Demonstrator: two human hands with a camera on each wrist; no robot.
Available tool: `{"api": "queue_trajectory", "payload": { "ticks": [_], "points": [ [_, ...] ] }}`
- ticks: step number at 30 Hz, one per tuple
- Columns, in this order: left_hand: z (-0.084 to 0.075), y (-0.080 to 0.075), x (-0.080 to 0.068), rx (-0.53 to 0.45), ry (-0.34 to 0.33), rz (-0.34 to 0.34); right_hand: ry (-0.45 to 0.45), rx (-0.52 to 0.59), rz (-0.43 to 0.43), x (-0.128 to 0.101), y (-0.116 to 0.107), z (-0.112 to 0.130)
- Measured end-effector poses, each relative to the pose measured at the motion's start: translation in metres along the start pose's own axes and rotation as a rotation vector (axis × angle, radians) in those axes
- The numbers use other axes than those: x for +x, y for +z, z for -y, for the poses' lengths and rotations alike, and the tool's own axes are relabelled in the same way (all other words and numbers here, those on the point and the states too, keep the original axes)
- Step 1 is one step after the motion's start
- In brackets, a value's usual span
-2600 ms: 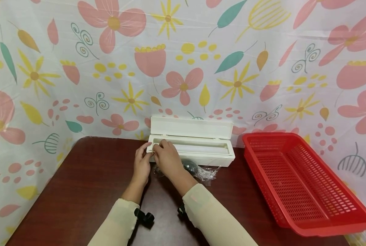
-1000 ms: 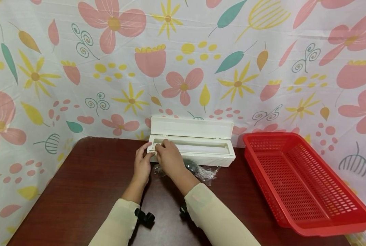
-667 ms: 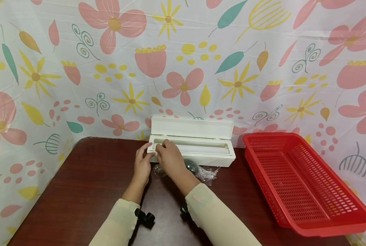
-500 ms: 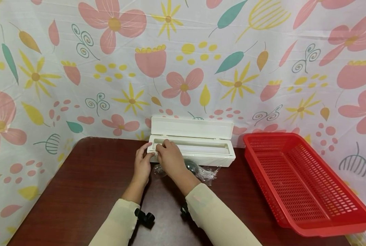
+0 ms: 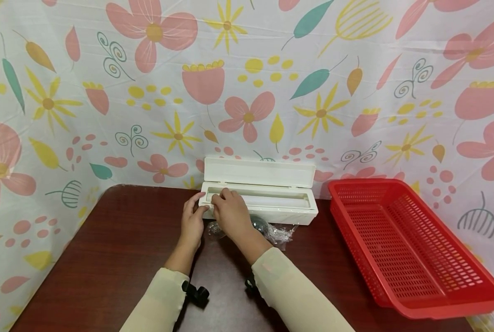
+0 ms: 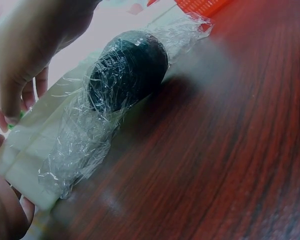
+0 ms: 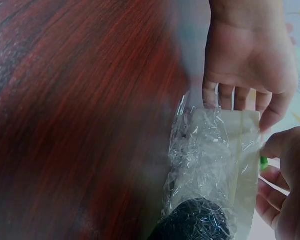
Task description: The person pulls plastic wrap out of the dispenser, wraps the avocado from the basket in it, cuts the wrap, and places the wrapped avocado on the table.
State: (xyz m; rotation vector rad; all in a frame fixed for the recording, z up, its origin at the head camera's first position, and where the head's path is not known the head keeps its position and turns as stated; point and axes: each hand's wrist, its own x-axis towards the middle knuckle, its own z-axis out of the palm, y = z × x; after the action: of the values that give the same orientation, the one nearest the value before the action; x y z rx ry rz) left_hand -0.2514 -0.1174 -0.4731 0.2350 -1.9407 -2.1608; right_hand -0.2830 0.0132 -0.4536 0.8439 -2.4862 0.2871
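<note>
A white cling film dispenser [image 5: 272, 207] lies open at the back of the table, lid up, with the roll [image 5: 272, 200] inside. My left hand [image 5: 192, 221] grips its left end [image 7: 245, 165], thumb on top and fingers curled round the end. Beside it, my right hand [image 5: 230, 213] bends its fingertips over the front rim onto the left end of the roll, thumb and fingers close together as in a pinch. Just in front of the dispenser a dark round object wrapped in cling film [image 6: 127, 70] lies on the table, under my right wrist [image 5: 259, 224].
A red perforated basket [image 5: 413, 249] with nothing in it stands at the right, reaching past the table's front right corner. The dark red wooden table [image 5: 106, 258] is bordered by a flowered cloth backdrop [image 5: 247, 83] behind and at the sides.
My right hand's fingertips have crept slightly to the right along the dispenser's rim. The left hand, the dispenser and the wrapped object have stayed put.
</note>
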Motion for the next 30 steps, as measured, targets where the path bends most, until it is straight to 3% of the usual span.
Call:
{"api": "queue_trajectory", "payload": {
  "ticks": [5,20,30],
  "points": [
    [-0.0052,0.0007,-0.0038,0.000,-0.003,0.001,0.000,0.010,-0.021,-0.0001,-0.0005,-0.0009],
    [-0.0010,0.0003,-0.0010,-0.020,-0.004,0.006,-0.005,0.005,-0.058,-0.0012,-0.0016,-0.0030],
    [-0.0019,0.0000,-0.0015,-0.020,-0.007,0.010,0.012,0.034,-0.008,-0.0012,-0.0035,-0.0041]
  ]
}}
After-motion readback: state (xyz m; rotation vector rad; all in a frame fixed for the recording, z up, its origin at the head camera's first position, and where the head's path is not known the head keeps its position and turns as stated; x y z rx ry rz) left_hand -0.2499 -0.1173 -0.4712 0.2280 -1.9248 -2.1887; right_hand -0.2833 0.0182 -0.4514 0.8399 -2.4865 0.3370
